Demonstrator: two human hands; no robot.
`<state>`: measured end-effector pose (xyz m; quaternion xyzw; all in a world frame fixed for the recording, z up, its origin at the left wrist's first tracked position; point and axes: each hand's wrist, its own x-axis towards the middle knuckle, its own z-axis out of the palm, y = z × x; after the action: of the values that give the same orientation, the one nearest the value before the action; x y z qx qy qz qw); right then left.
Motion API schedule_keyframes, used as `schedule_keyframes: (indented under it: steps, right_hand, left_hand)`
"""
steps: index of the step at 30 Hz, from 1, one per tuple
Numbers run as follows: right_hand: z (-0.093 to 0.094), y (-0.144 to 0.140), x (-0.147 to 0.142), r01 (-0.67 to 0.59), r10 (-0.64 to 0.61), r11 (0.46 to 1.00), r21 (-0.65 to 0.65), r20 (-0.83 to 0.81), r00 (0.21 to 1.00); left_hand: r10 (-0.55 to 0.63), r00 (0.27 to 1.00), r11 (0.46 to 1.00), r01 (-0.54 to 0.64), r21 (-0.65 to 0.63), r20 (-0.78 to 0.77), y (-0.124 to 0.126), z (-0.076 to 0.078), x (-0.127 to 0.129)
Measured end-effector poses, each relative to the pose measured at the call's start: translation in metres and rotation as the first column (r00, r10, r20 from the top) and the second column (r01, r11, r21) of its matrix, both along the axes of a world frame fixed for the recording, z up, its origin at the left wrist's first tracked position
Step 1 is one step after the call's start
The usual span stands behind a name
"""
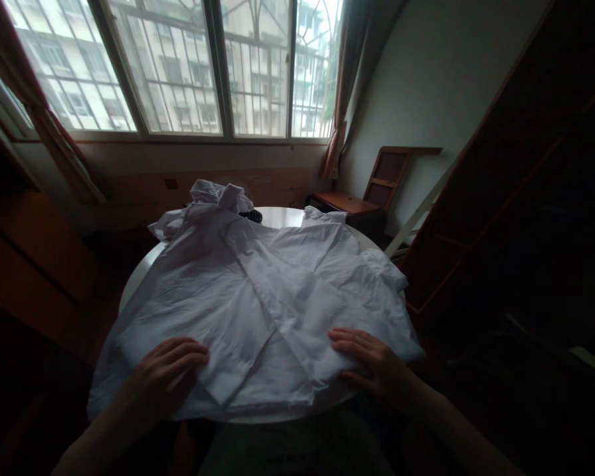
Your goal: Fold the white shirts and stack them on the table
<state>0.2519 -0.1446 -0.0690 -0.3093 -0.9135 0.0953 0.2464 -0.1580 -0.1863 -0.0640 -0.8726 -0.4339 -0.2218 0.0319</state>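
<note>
A white shirt (258, 291) lies spread over a round white table (282, 217), its collar end bunched up at the far side. My left hand (166, 373) rests flat on the near left part of the shirt, fingers pointing right. My right hand (371, 363) lies flat on the near right part, fingers pointing left. Neither hand grips the cloth; both press on it. A folded sleeve or placket edge lies between the two hands.
A dark object (250, 215) peeks out behind the bunched cloth. A wooden side table (347, 201) and a wooden chair back (389, 175) stand at the far right. A tall dark shelf (515, 198) fills the right; a barred window (178, 66) lies ahead.
</note>
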Motion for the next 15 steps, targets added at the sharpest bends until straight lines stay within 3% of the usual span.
schedule_keyframes:
  steps: [3,7,12,15]
  right_hand:
    - [0.001,0.000,0.005,-0.035,0.035,0.999,0.022,0.001,0.999]
    - [0.001,-0.002,0.008,-0.010,0.010,0.999,0.035,0.003,1.000]
    - [0.000,0.003,0.015,0.053,-0.055,0.994,0.091,0.014,0.998]
    - [-0.006,0.011,0.033,0.187,-0.192,0.972,0.141,0.022,0.981]
  left_hand:
    - [-0.008,0.998,0.997,0.004,-0.075,-0.057,-0.010,0.004,-0.007]
    - [0.040,0.994,0.995,-0.048,-0.084,-0.102,-0.031,0.004,-0.015]
    - [0.091,0.991,0.995,-0.094,-0.023,-0.093,-0.040,-0.017,-0.038]
    - [0.148,0.987,0.989,-0.148,0.013,-0.060,-0.037,-0.030,-0.068]
